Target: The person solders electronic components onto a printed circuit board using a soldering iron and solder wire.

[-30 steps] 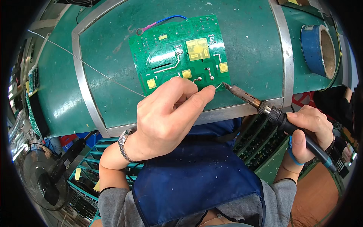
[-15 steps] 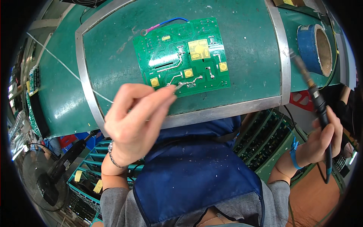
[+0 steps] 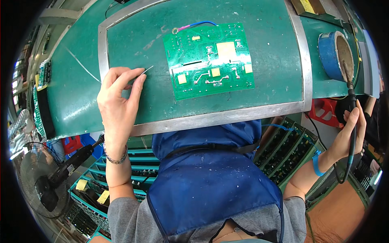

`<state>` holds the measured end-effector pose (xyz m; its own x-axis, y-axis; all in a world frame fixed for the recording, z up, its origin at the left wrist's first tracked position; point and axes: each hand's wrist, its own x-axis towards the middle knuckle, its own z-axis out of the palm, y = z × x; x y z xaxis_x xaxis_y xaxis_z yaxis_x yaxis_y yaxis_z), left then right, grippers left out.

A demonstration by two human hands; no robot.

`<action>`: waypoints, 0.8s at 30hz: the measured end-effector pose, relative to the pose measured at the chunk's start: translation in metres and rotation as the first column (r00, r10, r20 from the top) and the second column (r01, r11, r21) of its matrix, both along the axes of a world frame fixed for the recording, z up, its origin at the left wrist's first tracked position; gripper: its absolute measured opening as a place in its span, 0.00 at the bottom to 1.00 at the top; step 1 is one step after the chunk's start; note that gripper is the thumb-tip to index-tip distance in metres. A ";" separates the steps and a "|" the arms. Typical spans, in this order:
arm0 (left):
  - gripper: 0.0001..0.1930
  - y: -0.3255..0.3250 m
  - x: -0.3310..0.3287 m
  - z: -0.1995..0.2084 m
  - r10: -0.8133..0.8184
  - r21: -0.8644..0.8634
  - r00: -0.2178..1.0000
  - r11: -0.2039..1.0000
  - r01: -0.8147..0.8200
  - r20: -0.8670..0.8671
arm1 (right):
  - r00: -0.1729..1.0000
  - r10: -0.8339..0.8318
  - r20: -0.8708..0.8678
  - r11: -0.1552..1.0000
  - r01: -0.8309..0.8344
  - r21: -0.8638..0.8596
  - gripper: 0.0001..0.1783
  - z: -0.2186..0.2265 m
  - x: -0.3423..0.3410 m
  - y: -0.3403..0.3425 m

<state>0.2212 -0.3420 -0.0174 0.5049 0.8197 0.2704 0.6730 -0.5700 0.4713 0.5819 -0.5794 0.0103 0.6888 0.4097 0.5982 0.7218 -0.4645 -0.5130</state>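
Note:
A green circuit board [image 3: 192, 87] with several yellow squares lies on the green bench top. A blue wire [image 3: 202, 22] with a ring terminal runs along its far edge. Left of the board and apart from it, my left hand [image 3: 119, 97] pinches a thin silvery solder wire [image 3: 148, 69] between thumb and finger. At the far right, my right hand [image 3: 349, 131] grips a soldering iron [image 3: 351, 99], its tip end pointing up inside the hollow of a blue ring-shaped roll [image 3: 329, 56]. I cannot tell whether the tip touches the roll's inside.
Metal strips [image 3: 223, 116] frame the bench top. The iron's cable [image 3: 341, 180] loops below my right hand. Racks of boards stand under the bench at left [image 3: 139, 163] and right [image 3: 279, 152]. A black fan [image 3: 48, 182] is at lower left, a cardboard box [image 3: 320, 10] at far right.
My left hand has drawn the solder wire away from the board, to the left. My right hand has moved the iron's tip into the blue roll. The board sits slightly farther right in view.

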 end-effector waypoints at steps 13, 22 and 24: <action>0.07 0.011 0.007 -0.001 -0.044 -0.026 0.999 0.999 0.044 0.009 | 0.982 0.164 -0.092 0.973 -0.146 0.178 0.16 -0.006 -0.036 -0.007; 0.07 0.012 0.021 0.011 -0.134 -0.198 0.986 0.968 0.152 0.100 | 0.899 0.330 -0.289 0.926 -0.248 0.286 0.19 -0.019 -0.075 0.013; 0.09 0.010 0.025 0.012 -0.167 -0.355 0.941 0.895 0.270 0.294 | 0.888 0.342 -0.307 0.920 -0.250 0.301 0.19 -0.020 -0.079 0.012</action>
<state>0.2462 -0.3325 -0.0057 0.6410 0.7613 0.0979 0.3832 -0.4279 0.8186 0.5028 -0.5674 -0.0095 0.7401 0.4979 0.4520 0.5594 -0.0829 -0.8247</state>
